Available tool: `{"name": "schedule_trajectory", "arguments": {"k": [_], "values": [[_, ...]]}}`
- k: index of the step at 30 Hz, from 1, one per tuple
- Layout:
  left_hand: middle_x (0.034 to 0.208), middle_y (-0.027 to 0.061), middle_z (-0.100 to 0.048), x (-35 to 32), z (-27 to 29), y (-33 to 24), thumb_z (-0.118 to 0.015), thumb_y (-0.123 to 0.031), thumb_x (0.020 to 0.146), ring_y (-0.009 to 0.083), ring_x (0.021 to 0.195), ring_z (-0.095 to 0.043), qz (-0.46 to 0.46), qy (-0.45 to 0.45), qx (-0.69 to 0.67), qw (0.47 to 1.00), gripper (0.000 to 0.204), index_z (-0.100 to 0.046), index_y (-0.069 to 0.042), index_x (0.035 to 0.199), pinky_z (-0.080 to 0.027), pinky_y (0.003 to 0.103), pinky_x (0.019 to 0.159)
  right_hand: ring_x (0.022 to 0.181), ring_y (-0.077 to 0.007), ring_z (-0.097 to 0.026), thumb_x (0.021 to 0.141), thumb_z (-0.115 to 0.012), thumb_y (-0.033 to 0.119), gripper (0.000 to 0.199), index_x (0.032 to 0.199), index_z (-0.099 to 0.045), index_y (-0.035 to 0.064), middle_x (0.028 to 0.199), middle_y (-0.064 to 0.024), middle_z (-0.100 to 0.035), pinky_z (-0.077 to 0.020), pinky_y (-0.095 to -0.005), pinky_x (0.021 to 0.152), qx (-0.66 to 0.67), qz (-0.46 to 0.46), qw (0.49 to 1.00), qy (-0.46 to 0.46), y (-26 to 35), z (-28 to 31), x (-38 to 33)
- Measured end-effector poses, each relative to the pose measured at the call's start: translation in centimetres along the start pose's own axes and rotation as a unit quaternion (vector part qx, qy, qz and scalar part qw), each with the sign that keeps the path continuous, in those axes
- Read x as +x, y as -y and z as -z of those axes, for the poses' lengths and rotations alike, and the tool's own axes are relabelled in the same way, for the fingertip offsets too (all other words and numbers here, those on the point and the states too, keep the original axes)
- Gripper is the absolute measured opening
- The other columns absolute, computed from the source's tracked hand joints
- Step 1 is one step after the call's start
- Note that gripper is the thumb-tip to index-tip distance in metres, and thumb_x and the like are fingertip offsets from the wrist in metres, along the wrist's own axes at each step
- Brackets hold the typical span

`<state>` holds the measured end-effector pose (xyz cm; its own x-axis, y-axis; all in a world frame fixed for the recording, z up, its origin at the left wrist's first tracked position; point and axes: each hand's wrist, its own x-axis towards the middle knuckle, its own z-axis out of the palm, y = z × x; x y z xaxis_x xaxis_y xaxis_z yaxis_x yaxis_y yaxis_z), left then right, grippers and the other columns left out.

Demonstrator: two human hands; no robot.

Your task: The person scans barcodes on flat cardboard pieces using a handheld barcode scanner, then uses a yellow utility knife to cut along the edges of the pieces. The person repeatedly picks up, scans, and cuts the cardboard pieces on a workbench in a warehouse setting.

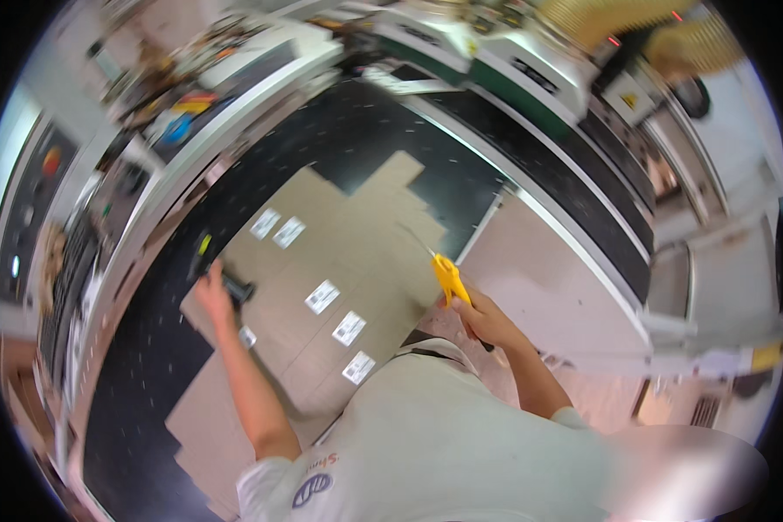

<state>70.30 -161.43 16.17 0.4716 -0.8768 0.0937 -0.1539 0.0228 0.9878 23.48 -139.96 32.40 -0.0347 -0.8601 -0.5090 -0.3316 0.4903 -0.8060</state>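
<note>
My left hand [214, 296] is closed around a black handheld scanner [237, 290] with a yellow-green patch, held above the left edge of the boards. In my right hand [485, 322] is a yellow air blow gun [447, 277], its thin nozzle pointing up and left over the boards. Flat brown-grey boards [322, 244] lie side by side beneath both hands, their ends stepped. Several white printed labels [349, 328] sit on them; one label [247, 337] lies close to my left wrist.
The boards rest on a black table surface [139, 374] with pale specks. A large machine with a black belt [565, 191] and ribbed yellow hoses [687, 48] stands at the far right. A cluttered bench [235, 78] is at the far left. A pale panel [548, 270] lies to the right.
</note>
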Motion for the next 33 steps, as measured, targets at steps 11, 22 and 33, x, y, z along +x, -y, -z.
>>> {"name": "schedule_trajectory", "arguments": {"k": [11, 22, 33], "values": [[0.102, 0.0139, -0.071, 2.9, 0.6, -1.2, -0.076, -0.037, 0.091, 0.0257, 0.087, -0.068, 0.169, 0.004, -0.052, 0.984, 0.053, -0.070, 0.012, 0.110, -0.059, 0.040, 0.076, 0.061, -0.0234, -0.061, 0.108, -0.048, 0.046, 0.046, 0.115, -0.049, 0.0009, 0.083, -0.0123, -0.058, -0.0509, -0.0374, 0.056, 0.286, -0.028, 0.714, -0.639, -13.7, 7.6, 2.6], [0.093, 0.0139, -0.071, 2.9, -7.9, -0.1, -0.079, -0.034, 0.089, 0.0232, 0.076, -0.066, 0.118, 0.013, -0.071, 0.990, 0.046, -0.070, 0.011, 0.094, -0.056, 0.042, 0.067, 0.043, -0.0129, -0.048, 0.111, -0.039, 0.051, 0.050, 0.107, -0.056, 0.0040, 0.081, -0.0080, -0.060, -0.0394, -0.0283, 0.040, 0.260, 0.084, 0.886, -0.375, -9.5, 9.4, 4.2], [0.084, 0.0151, -0.070, 2.0, -7.4, -1.0, -0.078, -0.036, 0.089, 0.0197, 0.073, -0.063, 0.055, -0.019, 0.029, 0.998, 0.052, -0.067, 0.014, 0.086, -0.052, 0.036, 0.069, 0.048, -0.0120, -0.050, 0.110, -0.044, 0.051, 0.051, 0.099, -0.067, 0.0067, 0.069, -0.0034, -0.056, -0.0438, -0.0296, 0.050, 0.036, 0.095, 0.995, -0.011, -2.5, 4.8, 3.9]]}}
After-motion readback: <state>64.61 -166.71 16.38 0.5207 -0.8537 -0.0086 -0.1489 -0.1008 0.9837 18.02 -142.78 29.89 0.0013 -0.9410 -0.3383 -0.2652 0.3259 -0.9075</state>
